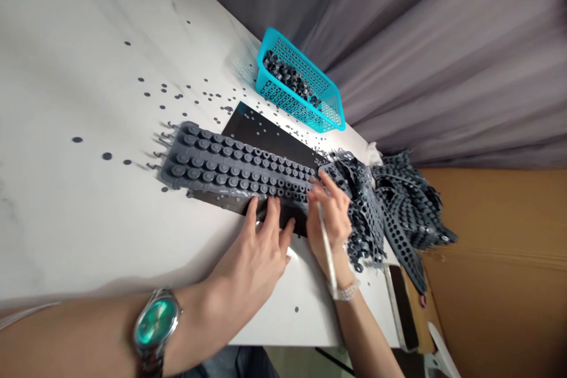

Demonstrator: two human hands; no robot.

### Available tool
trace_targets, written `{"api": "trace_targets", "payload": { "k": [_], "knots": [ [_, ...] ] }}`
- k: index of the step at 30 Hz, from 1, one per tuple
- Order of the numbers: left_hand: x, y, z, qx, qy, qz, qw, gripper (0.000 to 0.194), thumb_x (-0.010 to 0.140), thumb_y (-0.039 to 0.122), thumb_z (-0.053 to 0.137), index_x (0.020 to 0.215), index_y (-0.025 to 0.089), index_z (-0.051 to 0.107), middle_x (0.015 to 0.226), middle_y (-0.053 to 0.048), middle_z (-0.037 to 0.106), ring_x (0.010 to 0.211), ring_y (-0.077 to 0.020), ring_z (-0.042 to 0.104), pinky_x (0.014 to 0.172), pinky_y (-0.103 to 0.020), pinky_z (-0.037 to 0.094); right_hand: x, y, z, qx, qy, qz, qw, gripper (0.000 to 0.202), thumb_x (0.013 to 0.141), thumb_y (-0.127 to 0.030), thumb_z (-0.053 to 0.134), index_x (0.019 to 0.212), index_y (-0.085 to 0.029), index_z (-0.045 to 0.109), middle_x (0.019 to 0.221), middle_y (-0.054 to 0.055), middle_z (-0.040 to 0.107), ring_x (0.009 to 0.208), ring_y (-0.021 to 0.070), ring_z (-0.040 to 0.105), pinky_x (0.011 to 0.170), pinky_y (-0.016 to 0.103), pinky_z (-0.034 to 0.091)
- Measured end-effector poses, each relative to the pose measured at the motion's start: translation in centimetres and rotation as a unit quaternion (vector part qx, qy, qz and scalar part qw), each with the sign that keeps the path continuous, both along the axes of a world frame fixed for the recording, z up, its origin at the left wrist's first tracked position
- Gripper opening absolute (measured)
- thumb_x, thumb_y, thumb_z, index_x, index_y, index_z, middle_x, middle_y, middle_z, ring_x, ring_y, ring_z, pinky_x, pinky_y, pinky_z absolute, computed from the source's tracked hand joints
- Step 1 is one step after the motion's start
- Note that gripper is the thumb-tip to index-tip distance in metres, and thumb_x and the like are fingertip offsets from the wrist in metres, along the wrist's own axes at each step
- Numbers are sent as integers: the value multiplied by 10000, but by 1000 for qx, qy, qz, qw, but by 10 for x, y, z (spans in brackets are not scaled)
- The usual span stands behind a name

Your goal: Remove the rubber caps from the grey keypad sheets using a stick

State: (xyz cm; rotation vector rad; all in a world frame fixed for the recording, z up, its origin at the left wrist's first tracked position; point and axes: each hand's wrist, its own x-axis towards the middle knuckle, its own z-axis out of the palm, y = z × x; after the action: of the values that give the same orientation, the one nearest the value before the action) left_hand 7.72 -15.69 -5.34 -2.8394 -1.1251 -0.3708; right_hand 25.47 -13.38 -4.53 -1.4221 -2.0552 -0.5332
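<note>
A long grey moulded rubber sheet (pixel 225 159) with rows of round raised caps lies across a black mat (pixel 266 133) on the white table. My left hand (pixel 254 248), its fingers spread, rests its fingertips along the sheet's near edge. My right hand (pixel 330 218) is closed around a slim white pen-like tool (pixel 326 245) at the sheet's right end. The tool's tip is hidden behind my fingers. Toward that end several caps show open holes. Small dark discs (pixel 177 96) are scattered over the table and mat.
A turquoise basket (pixel 292 107) holding small dark rubber pieces stands at the back. Piled perforated grey sheets (pixel 407 201) lie to the right, with more sheets (pixel 365 218) beside my right hand. A dark flat object (pixel 402 307) lies at the table's right edge; a cardboard surface (pixel 500 248) stands beyond.
</note>
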Motion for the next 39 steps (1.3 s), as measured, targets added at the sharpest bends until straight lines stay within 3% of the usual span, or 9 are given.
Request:
{"api": "trace_targets", "payload": {
  "k": [2, 5, 7, 11, 15, 32, 35, 39],
  "knots": [
    [1, 0, -3, -1, -6, -3, 1000, 595, 861, 473, 528, 1384, 189, 506, 1335, -175, 594, 1358, -378, 378, 1111, -595, 236, 6, 2, 1, 22, 33, -76, 996, 94, 925, -161, 538, 958, -221, 601, 1152, 106, 697, 1144, 235, 625, 892, 420, 497],
    [2, 0, -8, 0, -16, -9, 1000, 636, 852, 504, 521, 1405, 194, 477, 1349, -172, 582, 1384, -378, 342, 1130, -594, 197, 10, 4, 3, -8, 49, -106, 993, 78, 928, -221, 548, 930, -224, 626, 1122, 94, 710, 1215, 266, 576, 921, 461, 480],
    [3, 0, -11, 0, -23, -13, 1000, 631, 851, 507, 518, 1402, 201, 480, 1383, -160, 556, 1392, -367, 336, 1145, -578, 175, 6, 5, 4, -36, 53, -84, 994, 68, 920, -217, 561, 924, -218, 628, 1141, 97, 704, 1273, 281, 527, 944, 484, 462],
    [3, -1, -12, 7, -24, -22, 999, 548, 847, 465, 539, 1341, 227, 552, 1400, -118, 549, 1386, -343, 351, 1162, -570, 156, -8, 7, 6, -93, 30, 29, 995, 107, 901, -138, 570, 967, -214, 608, 1149, 94, 706, 1299, 273, 503, 971, 493, 435],
    [1, -1, -8, 11, -15, -15, 1000, 495, 844, 440, 552, 1259, 179, 618, 1346, -164, 586, 1332, -387, 407, 1121, -636, 204, -19, 12, 8, -101, 5, 101, 990, 148, 885, -96, 577, 966, -217, 601, 1123, 82, 721, 1274, 261, 532, 959, 465, 442],
    [0, -2, 3, -24, -6, -22, 999, 430, 871, 444, 531, 1206, 213, 668, 1301, -133, 626, 1311, -378, 423, 1114, -655, 216, -26, 20, 8, -112, -49, 126, 984, 144, 910, -111, 539, 1004, -216, 570, 1087, 94, 732, 1248, 236, 559, 954, 419, 439],
    [-1, -1, 4, -31, -16, -33, 999, 399, 880, 427, 524, 1192, 233, 679, 1313, -114, 622, 1322, -380, 417, 1113, -650, 218, -23, 23, 3, -93, -48, 102, 989, 149, 921, -101, 511, 999, -218, 562, 1111, 100, 721, 1228, 228, 575, 954, 418, 446],
    [-1, -1, -2, -21, -22, -24, 999, 513, 882, 445, 512, 1331, 203, 569, 1356, -151, 583, 1358, -383, 376, 1117, -644, 208, -11, 26, -2, -26, -1, -17, 1000, 117, 939, -156, 506, 970, -232, 588, 1202, 97, 682, 1181, 216, 601, 962, 438, 454]
  ]
}}
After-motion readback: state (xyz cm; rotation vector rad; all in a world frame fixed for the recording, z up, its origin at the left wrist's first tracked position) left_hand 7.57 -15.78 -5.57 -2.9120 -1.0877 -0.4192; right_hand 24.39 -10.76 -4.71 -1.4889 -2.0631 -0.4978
